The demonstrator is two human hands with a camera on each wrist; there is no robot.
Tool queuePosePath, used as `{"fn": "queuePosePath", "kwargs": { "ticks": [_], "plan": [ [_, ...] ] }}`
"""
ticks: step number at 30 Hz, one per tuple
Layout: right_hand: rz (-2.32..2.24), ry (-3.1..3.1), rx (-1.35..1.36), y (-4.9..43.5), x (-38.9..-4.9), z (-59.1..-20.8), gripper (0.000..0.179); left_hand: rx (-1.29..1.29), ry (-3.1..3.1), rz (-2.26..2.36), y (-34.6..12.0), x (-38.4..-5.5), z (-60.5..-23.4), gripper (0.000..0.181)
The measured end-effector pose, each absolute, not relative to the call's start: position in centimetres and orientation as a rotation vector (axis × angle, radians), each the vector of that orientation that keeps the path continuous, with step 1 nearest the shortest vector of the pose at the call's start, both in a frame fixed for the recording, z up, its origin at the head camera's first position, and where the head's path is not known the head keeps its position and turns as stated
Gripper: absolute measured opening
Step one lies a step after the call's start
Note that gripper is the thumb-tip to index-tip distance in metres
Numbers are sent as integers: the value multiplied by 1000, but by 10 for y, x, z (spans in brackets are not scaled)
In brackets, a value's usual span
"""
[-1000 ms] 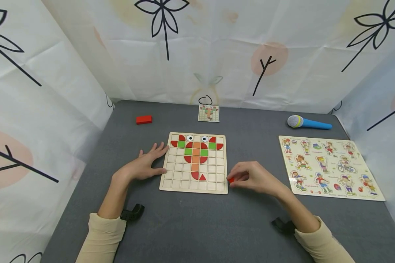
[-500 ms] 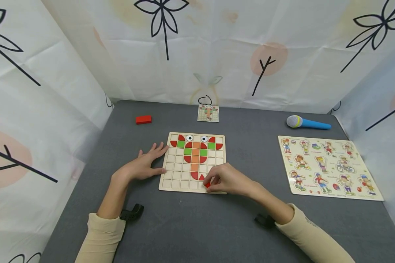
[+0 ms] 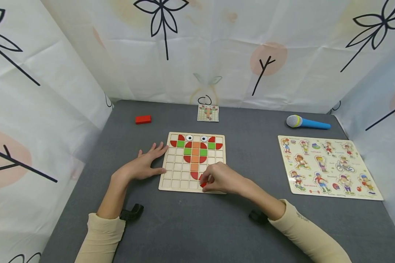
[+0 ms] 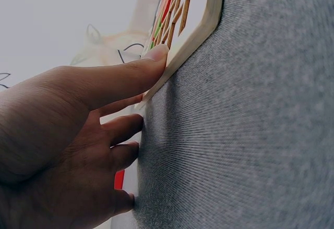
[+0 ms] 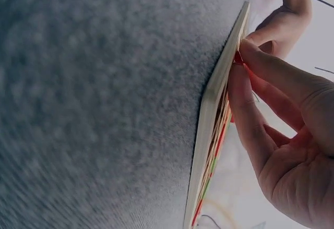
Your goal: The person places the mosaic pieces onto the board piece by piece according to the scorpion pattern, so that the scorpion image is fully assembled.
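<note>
A square wooden grid board [image 3: 176, 175] lies on the grey table, with red, green and orange tiles and two eye tiles set in its cells. My left hand [image 3: 141, 165] rests beside the board's left edge, fingers spread, with the thumb [image 4: 130, 80] touching the rim. Over the lower part of the board, my right hand [image 3: 224, 179] pinches a small red tile [image 3: 203, 185] between thumb and fingertips. In the right wrist view the red tile [image 5: 238, 58] is mostly covered by the fingers, so its shape cannot be told.
A small pattern card [image 3: 208, 113] lies at the back of the table, behind the board. A red block [image 3: 143, 119] is at the back left. To the right are a blue toy microphone [image 3: 308, 122] and a picture puzzle board [image 3: 329, 168]. Patterned cloth surrounds the table.
My right hand has moved left with the red tile, from beside the board's right edge to over its lower cells. My left hand has stayed in place.
</note>
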State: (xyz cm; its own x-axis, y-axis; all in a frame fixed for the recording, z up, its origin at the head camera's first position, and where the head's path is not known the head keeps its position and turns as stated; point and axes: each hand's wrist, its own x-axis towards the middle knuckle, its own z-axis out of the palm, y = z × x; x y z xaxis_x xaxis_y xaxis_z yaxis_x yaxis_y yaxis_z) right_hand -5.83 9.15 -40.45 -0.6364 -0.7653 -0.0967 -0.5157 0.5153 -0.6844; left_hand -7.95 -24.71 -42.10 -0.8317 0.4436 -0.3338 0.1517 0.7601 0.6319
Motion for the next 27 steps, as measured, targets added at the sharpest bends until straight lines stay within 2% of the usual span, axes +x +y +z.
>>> {"fn": "queuePosePath", "kwargs": {
  "ticks": [27],
  "plan": [
    [-842,2440,-1120,85,-62,-407,7,450,2490,820,-246,-83,-422,95]
  ]
}}
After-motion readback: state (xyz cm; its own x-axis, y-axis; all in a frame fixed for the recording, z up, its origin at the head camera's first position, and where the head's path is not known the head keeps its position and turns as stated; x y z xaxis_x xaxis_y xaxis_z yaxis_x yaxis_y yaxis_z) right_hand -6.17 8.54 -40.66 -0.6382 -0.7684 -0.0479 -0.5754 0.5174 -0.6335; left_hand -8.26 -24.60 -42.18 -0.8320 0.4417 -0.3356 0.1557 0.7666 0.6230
